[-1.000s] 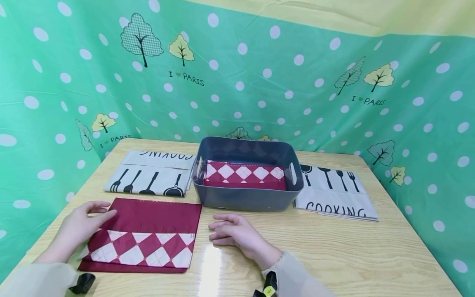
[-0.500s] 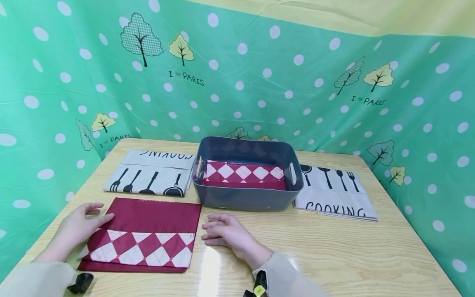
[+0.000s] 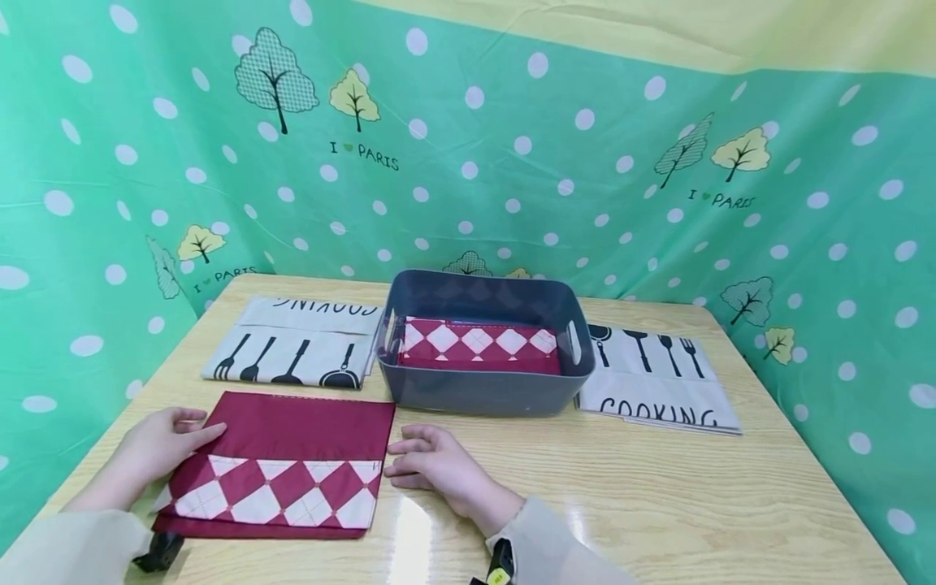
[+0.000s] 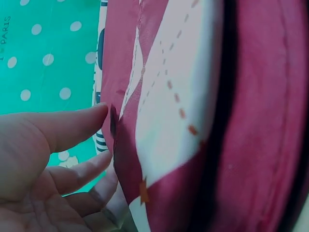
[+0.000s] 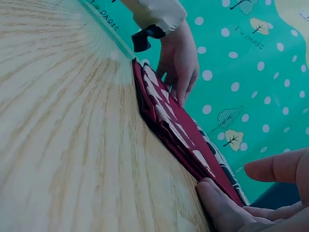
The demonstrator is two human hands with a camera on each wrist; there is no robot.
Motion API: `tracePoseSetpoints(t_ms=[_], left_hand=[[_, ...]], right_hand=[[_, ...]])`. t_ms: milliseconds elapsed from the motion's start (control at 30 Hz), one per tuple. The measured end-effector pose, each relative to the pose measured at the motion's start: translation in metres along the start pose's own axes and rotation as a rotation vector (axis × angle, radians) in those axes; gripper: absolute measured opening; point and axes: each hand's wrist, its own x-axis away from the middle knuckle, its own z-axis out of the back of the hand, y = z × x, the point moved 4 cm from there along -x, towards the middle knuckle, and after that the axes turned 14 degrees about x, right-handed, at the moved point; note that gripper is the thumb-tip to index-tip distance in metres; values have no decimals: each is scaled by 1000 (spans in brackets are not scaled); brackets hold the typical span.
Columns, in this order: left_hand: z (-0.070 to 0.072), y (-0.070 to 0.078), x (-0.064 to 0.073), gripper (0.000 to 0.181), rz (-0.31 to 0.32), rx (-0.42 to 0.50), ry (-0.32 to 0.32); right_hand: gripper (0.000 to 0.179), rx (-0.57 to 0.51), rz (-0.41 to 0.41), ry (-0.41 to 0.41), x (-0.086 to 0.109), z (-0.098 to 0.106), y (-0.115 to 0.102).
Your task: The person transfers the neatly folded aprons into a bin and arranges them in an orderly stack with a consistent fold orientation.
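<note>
A folded maroon cloth (image 3: 292, 426) with a band of white diamonds lies flat at the front left of the table. My left hand (image 3: 157, 447) is at its left edge, the thumb reaching over the top; in the left wrist view the thumb (image 4: 79, 126) meets the border, with the other fingers just outside it. At the opposite edge is my right hand (image 3: 442, 475), its fingers pointing left. The right wrist view shows a fingertip (image 5: 207, 188) right at the layered cloth edge (image 5: 169, 125), with the thumb raised apart.
Behind the cloth stands a dark grey bin (image 3: 483, 394) with another maroon diamond-patterned cloth (image 3: 478, 349) inside. Folded white cloths printed with cooking tools flank it, one on the left (image 3: 292, 349) and one on the right (image 3: 661, 382). A green dotted curtain (image 3: 468, 146) hangs behind the table.
My right hand has moved left, up to the maroon cloth's right edge. The left hand has lowered slightly along the left edge. The cloth lies as before.
</note>
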Motion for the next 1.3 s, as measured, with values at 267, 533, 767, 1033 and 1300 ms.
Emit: tracePoseSetpoints(t_ms=[267,533,767,1033,1300], left_hand=[[1,-8,-3,78,-12,-11,-32],[4,-12,-6,80,25,35,-72],[4,-9,-7,73,24,24,-72],[2,-6,-7,60,30,49,-78],[1,-6,-6,63,57,140,-112]], right_hand=[[55,-44,4,4,1,-5,4],[55,-72,16,14,6,-11,0],[55,-17,58,68,11,-20,-8],[54,-70,60,134,9,-19,-8],[52,-198,45,135,3,-19,-3]])
